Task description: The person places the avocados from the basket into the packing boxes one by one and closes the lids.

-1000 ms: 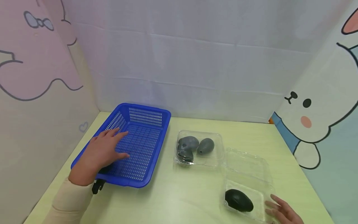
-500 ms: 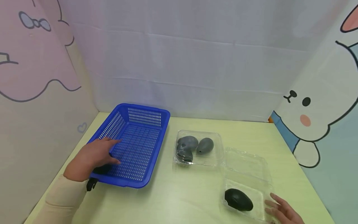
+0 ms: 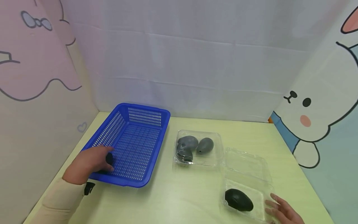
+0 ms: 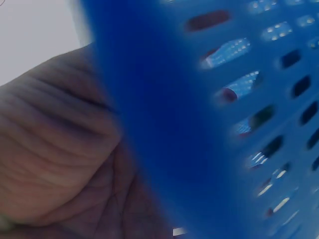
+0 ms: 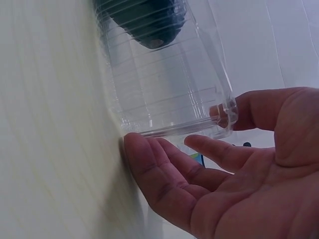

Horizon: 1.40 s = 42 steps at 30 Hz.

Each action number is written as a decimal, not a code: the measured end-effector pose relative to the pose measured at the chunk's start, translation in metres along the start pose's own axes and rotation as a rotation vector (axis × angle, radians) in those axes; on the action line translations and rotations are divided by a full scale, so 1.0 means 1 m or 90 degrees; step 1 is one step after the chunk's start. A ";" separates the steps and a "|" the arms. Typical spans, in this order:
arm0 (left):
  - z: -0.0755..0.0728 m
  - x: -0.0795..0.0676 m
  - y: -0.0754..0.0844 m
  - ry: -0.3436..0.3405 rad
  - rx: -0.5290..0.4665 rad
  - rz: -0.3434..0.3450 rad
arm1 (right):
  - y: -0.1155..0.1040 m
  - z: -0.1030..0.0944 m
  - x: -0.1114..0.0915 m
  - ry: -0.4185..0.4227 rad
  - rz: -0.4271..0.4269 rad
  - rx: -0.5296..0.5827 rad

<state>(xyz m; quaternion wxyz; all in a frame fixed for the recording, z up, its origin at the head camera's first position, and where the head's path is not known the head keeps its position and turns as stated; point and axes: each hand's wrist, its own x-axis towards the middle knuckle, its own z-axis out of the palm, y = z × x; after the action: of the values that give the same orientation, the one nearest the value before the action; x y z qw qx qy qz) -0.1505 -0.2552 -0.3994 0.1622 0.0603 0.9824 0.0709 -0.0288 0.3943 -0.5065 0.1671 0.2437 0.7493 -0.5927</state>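
In the head view my left hand (image 3: 90,161) reaches over the near left rim of a blue plastic basket (image 3: 158,152). Its fingers and thumb curl round a dark avocado (image 3: 109,158), mostly hidden by the hand. The left wrist view shows the palm (image 4: 55,134) beside the basket wall, which hides most of the fingers. My right hand (image 3: 283,210) touches the right end of an open clear clamshell box (image 3: 258,199) with extended fingertips. Inside that box lies one dark avocado (image 3: 238,200), also seen through the plastic (image 5: 157,25) in the right wrist view.
A second clear box (image 3: 216,158) holding several avocados (image 3: 205,146) stands between the basket and the open clamshell. The open clamshell's lid (image 3: 247,165) lies folded back toward it. Behind the pale table (image 3: 167,202) hangs a white cloth (image 3: 190,62).
My left hand has come down and slightly left inside the basket, and its spread fingers have closed round the avocado there. The right hand stays at the clamshell.
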 end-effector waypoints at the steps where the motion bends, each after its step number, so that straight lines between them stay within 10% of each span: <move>1: 0.002 0.000 0.000 -0.003 -0.002 -0.002 | -0.001 0.000 0.000 0.002 0.005 -0.002; 42: 0.018 0.012 0.004 0.034 -0.011 -0.002 | -0.039 0.002 0.006 0.010 0.001 -0.086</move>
<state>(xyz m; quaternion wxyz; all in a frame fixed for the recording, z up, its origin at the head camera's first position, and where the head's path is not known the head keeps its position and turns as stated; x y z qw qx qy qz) -0.1560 -0.2476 -0.4194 0.1366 0.0553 0.9858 0.0805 -0.0561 0.3867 -0.4785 0.1776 0.2376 0.7885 -0.5388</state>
